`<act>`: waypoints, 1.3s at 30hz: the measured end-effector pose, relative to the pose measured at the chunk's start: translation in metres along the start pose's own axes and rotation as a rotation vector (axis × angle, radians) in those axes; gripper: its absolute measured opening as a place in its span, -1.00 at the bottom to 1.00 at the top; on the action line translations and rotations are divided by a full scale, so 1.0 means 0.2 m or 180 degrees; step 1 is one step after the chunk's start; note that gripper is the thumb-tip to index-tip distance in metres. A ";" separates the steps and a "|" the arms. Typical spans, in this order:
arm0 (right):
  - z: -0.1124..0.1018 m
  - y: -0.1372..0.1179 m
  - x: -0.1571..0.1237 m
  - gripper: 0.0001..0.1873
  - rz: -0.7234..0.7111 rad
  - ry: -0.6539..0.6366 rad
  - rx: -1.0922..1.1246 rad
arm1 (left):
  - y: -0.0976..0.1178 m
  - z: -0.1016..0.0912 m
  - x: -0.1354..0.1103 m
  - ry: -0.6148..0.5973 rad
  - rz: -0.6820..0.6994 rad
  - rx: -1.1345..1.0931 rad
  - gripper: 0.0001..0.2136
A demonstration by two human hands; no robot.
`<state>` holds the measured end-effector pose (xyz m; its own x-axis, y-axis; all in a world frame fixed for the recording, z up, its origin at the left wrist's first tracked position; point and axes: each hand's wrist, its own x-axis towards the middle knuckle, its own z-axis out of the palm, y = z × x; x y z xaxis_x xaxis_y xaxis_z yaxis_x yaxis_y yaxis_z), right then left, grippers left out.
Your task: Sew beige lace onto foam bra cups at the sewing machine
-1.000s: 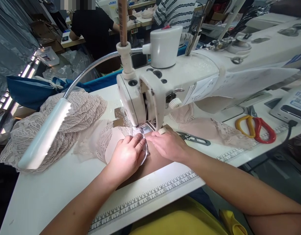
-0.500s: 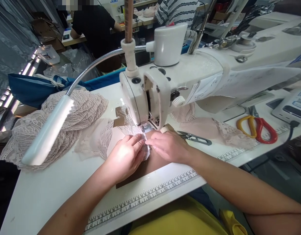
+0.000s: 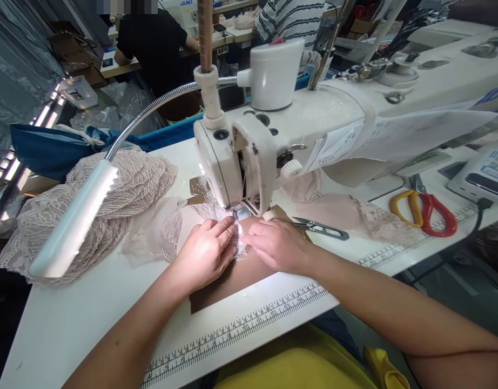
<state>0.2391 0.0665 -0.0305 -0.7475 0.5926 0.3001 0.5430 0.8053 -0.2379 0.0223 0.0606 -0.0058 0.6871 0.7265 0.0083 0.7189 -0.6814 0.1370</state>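
A: Workpiece position?

B: Pale lace piece (image 3: 206, 209) lies at the needle end of the sewing machine (image 3: 330, 105), partly covered by fingers. A sheer portion shows between the hands, over a brown plate (image 3: 233, 283) in front of the machine. Whether it joins the sheer lace fabric (image 3: 152, 229) left of the machine's needle end, cannot tell.

A: Left hand?

B: Left hand (image 3: 208, 251): front left of the machine's needle end, palm down, fingers laid together on the lace. Thumb's hold underneath cannot be told.

A: Right hand?

B: Right hand (image 3: 275, 243): front right of the needle end, fingers bent, tips at the sheer portion. Pinching or only pressing: cannot tell. A narrow gap separates the two hands.

A: Surroundings?

B: Left of the machine, a stack of lace pieces (image 3: 147, 181), with a lamp (image 3: 74, 221) in front of it. Right of the needle end, thread snips (image 3: 325, 229) just beside the right hand; farther right, scissors (image 3: 437, 215) with one yellow and one red handle loop. In front of the machine, a ruler strip (image 3: 241, 328) along the table edge. Behind it, two people, one in a black top (image 3: 152, 54), one in a striped shirt (image 3: 291, 21).
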 end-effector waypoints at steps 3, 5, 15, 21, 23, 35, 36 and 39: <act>0.00 0.00 0.00 -0.72 -0.0013 0.0004 -0.0089 | 0.00 0.00 0.00 0.0054 -0.0053 0.0215 -0.63; 0.00 0.00 0.00 -0.73 -0.0054 0.0024 -0.0100 | 0.00 0.01 0.00 0.0124 -0.0009 0.0269 -0.65; -0.01 -0.01 -0.01 -0.74 0.0051 -0.0135 -0.0103 | -0.04 0.01 0.01 0.0153 0.0004 0.0154 -0.64; 0.00 -0.04 0.04 -0.71 0.0412 -0.0141 -0.0175 | -0.07 0.02 0.03 0.0241 -0.0154 0.0330 -0.65; 0.00 -0.04 0.05 -0.71 0.0548 -0.0143 -0.0212 | -0.08 0.03 0.03 0.0296 -0.0207 0.0370 -0.65; 0.03 -0.03 0.06 -0.67 0.0688 -0.0113 -0.0067 | -0.10 0.07 0.02 0.0556 -0.0580 0.0299 -0.67; 0.03 -0.03 0.06 -0.66 0.0689 -0.0130 0.0002 | -0.10 0.07 0.01 0.0608 -0.0599 0.0233 -0.67; 0.01 -0.03 0.07 -0.65 0.0720 -0.0175 0.0219 | -0.11 0.09 0.00 0.0764 -0.0693 -0.0010 -0.62</act>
<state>0.2239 0.0694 -0.0274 -0.6305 0.7546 0.1817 0.6731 0.6481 -0.3562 0.0084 0.0740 -0.0268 0.4726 0.8555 0.2118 0.8457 -0.5078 0.1642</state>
